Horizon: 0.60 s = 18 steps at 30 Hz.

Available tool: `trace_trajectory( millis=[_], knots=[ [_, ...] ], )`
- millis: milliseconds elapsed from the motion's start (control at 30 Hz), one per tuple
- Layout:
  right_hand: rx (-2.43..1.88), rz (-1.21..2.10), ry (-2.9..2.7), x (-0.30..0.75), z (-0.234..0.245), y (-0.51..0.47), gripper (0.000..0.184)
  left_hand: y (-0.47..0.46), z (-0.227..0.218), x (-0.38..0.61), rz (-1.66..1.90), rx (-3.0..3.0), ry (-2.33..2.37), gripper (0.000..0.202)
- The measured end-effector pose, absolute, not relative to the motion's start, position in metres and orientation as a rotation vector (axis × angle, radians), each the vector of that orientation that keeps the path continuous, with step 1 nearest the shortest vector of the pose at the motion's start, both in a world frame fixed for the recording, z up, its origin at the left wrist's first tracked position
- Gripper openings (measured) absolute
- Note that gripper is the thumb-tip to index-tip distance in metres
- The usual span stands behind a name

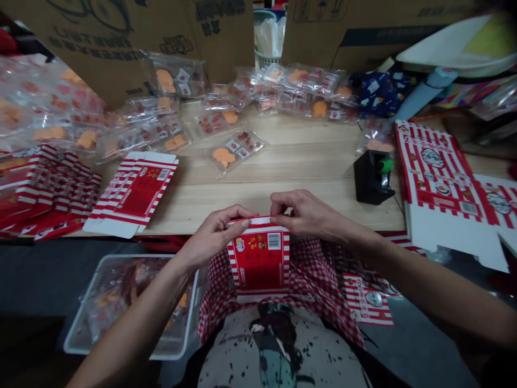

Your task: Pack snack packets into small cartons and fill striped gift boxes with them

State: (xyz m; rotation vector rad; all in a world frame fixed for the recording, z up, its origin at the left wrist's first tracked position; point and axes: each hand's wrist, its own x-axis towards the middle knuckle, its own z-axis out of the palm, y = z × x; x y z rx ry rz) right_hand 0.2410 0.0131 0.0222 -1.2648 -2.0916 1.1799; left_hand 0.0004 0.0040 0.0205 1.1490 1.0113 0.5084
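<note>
Over my lap, a red-and-white striped carton (pixel 258 261) stands between my hands, its barcode panel facing me. My left hand (pixel 220 231) pinches the carton's upper left edge, thumb on the near side. At the upper right corner, my right hand (pixel 297 213) has its fingers curled and pressed on the same edge. The white top edge shows between the two hands. On the table ahead lies a clear packet (pixel 236 150) with an orange piece and small printed items. To the left rests a stack of folded cartons (pixel 139 188).
A black tape dispenser (pixel 374 178) stands at the right, beside flat printed cartons (pixel 438 172). Several packets (pixel 319 91) line the back against cardboard boxes (pixel 226 43). More striped cartons (pixel 44 188) are piled at left. Below sits a white plastic bin (pixel 189 323) holding packets.
</note>
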Motion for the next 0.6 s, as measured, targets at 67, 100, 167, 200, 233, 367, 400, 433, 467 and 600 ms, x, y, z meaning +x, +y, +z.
trace_trajectory(
  millis=[67, 100, 167, 200, 233, 367, 400, 433, 467, 600],
  knots=[
    [-1.219, 1.267, -2.035, 0.244, 0.019, 0.012, 0.012, 0.004, 0.019, -0.003, 0.505, 1.149, 1.022, 0.031],
    [-1.199, 1.313, -2.013, 0.245, 0.018, 0.011, 0.012, 0.004, 0.019, -0.004, 0.51, 1.163, 1.029, 0.031],
    [-1.18, 1.344, -1.987, 0.245, 0.017, 0.011, 0.012, 0.005, 0.018, -0.005, 0.524, 1.189, 1.036, 0.03],
    [-1.181, 1.316, -1.987, 0.243, 0.017, 0.01, 0.012, 0.006, 0.018, -0.005, 0.532, 1.187, 1.033, 0.028],
    [-1.188, 1.259, -1.997, 0.241, 0.016, 0.009, 0.012, 0.007, 0.017, -0.005, 0.539, 1.18, 1.029, 0.026],
    [-1.259, 0.94, -2.029, 0.229, 0.013, 0.0, 0.017, 0.007, 0.013, -0.006, 0.56, 1.134, 1.037, 0.025],
    [-1.276, 0.891, -2.031, 0.227, 0.012, -0.003, 0.018, 0.007, 0.012, -0.006, 0.56, 1.134, 1.048, 0.027],
    [-1.286, 0.862, -2.034, 0.225, 0.012, -0.004, 0.018, 0.007, 0.01, -0.007, 0.563, 1.142, 1.059, 0.028],
    [-1.289, 0.853, -2.044, 0.225, 0.012, -0.005, 0.018, 0.007, 0.01, -0.007, 0.567, 1.154, 1.066, 0.03],
    [-1.269, 0.965, -2.075, 0.233, 0.018, 0.0, 0.016, 0.009, 0.007, -0.006, 0.56, 1.104, 1.002, 0.03]
  ],
)
